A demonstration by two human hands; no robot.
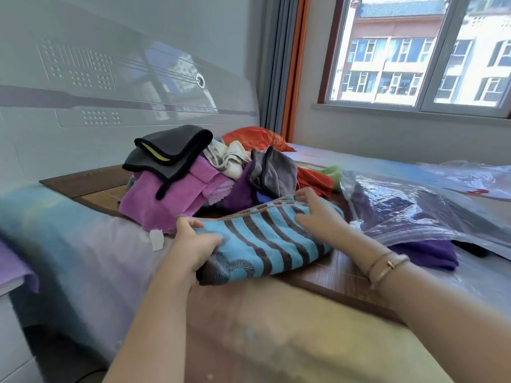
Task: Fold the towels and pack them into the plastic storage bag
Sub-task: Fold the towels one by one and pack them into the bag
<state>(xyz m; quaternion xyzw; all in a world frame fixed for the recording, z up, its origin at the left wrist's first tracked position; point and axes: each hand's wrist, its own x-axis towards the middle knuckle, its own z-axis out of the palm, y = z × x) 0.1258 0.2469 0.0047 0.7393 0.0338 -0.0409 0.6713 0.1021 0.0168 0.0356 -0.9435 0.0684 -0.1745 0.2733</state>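
A blue towel with dark stripes (265, 241) lies folded over on the bed in front of me. My left hand (193, 241) grips its left edge, fingers curled over the cloth. At the far right corner my right hand (315, 211) pinches the towel's pale hem. Behind it sits a pile of unfolded towels (193, 178): pink, grey with black trim, purple, cream, red. To the right lies the clear plastic storage bag (420, 214), holding dark purple towels (425, 251) that stick out of its open mouth.
A brown bamboo mat (91, 186) covers the bed under the pile. An orange pillow (254, 138) lies at the back. More clear plastic (470, 175) lies at the far right. The headboard wall stands left, a window to the right.
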